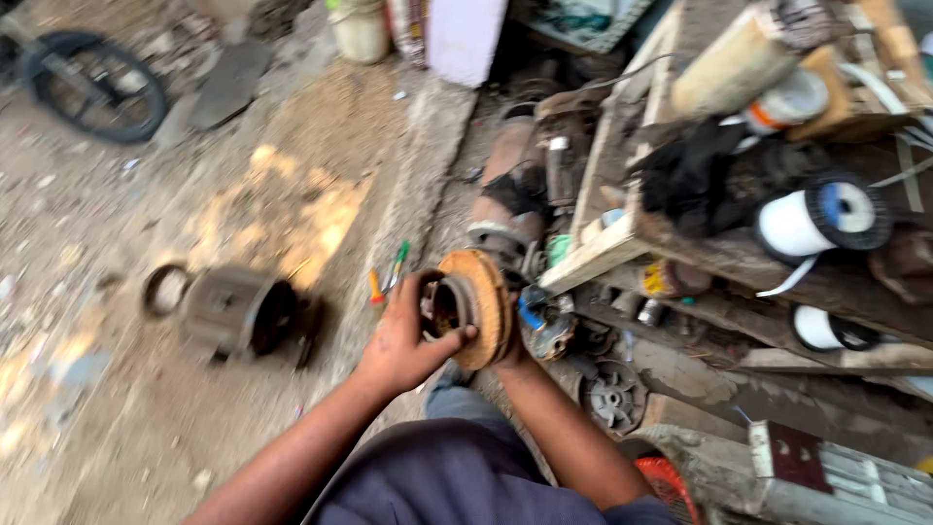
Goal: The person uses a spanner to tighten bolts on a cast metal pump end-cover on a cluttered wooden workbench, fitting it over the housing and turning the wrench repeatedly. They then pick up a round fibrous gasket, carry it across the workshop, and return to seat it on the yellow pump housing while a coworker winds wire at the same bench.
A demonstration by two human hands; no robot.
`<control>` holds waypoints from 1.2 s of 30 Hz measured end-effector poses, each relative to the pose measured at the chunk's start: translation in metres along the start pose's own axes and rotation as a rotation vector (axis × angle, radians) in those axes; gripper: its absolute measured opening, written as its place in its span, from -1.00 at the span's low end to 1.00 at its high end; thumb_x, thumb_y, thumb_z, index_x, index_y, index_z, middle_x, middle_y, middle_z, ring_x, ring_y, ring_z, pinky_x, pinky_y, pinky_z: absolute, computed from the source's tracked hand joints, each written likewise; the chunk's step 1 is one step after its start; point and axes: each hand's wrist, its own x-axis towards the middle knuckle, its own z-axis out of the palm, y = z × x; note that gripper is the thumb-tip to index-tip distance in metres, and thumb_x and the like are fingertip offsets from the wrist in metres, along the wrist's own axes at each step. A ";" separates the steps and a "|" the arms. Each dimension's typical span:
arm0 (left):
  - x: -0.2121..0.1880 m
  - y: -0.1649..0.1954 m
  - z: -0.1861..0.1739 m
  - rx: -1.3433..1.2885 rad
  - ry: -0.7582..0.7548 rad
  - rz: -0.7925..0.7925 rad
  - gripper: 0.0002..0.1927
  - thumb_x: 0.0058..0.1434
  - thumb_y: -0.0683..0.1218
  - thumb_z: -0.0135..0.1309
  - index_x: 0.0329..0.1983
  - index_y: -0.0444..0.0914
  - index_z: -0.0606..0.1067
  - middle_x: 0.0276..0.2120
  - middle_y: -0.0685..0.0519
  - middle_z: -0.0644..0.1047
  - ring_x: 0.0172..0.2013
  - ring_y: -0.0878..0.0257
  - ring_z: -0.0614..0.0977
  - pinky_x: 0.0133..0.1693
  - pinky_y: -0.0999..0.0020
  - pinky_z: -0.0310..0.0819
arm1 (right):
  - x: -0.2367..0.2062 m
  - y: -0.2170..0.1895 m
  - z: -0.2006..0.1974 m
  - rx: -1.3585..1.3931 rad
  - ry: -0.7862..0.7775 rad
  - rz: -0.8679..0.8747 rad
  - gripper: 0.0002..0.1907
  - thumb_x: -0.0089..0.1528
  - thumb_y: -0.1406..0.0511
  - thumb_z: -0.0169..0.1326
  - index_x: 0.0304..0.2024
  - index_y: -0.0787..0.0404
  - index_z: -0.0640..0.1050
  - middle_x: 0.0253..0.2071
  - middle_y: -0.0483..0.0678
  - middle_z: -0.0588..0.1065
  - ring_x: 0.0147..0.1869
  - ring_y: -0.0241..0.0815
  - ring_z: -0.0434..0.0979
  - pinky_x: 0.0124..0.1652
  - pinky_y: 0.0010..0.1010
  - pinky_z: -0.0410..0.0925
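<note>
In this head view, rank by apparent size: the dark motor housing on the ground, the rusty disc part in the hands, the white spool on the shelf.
1. dark motor housing
2. rusty disc part; nearer the camera, so unsure
3. white spool

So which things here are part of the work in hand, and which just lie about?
In hand:
left hand
right hand
round rusty motor part

Lying about:
metal housing on the ground
screwdrivers
white spools
tyre
grey fan wheel
</note>
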 end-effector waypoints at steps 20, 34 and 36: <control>0.329 0.019 0.113 -0.552 -0.639 -0.743 -0.24 0.17 0.44 -0.12 0.28 -0.08 0.32 0.03 -0.03 0.51 -0.35 0.14 0.64 -0.37 0.28 0.43 | 0.116 -0.228 -0.085 -0.811 0.435 -0.450 0.16 0.23 -0.31 0.03 0.54 0.34 0.04 0.49 0.10 0.21 0.55 -0.03 0.19 0.44 -0.20 0.10; 0.598 0.040 -0.020 -0.156 -0.628 0.224 -0.18 -0.03 0.12 0.32 0.26 -0.27 0.30 -0.01 -0.21 0.43 -0.04 -0.05 0.58 -0.03 0.17 0.55 | 0.382 -0.282 -0.120 -0.186 0.602 -0.687 -0.39 0.43 0.08 -0.05 0.42 0.28 0.28 0.27 0.14 0.43 0.27 0.05 0.50 0.25 -0.07 0.36; 0.623 0.050 -0.046 -0.178 -0.612 0.443 -0.14 -0.03 0.12 0.35 0.26 -0.32 0.28 0.06 -0.29 0.38 0.03 -0.15 0.53 0.04 0.07 0.49 | 0.409 -0.284 -0.110 -0.116 0.625 -0.723 -0.39 0.43 0.04 -0.13 0.40 0.28 0.30 0.26 0.17 0.43 0.27 0.08 0.50 0.25 -0.05 0.36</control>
